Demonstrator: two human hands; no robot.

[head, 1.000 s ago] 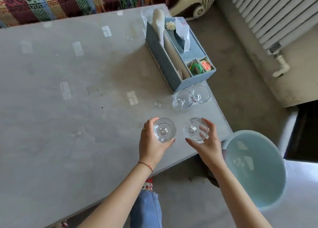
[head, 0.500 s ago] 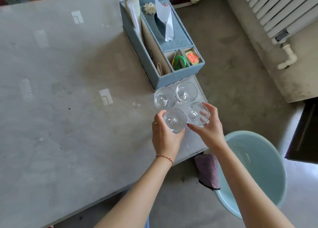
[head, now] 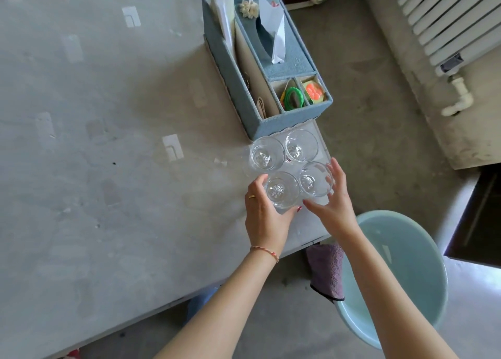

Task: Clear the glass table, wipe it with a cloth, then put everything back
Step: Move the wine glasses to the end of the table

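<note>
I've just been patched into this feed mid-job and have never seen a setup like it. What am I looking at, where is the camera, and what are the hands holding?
There is no machine here: a person works with two bare hands, and the single camera sits on their head, looking forward and down. The grey surface is the glass table. Near its right edge stands a blue tissue box organizer, with four clear glasses clustered just in front of it. The left hand curls round the near left glass; the right hand cups the near right glass. The two far glasses stand untouched. On the floor to the right sits a pale blue basin with a purple cloth draped over its rim.
</note>
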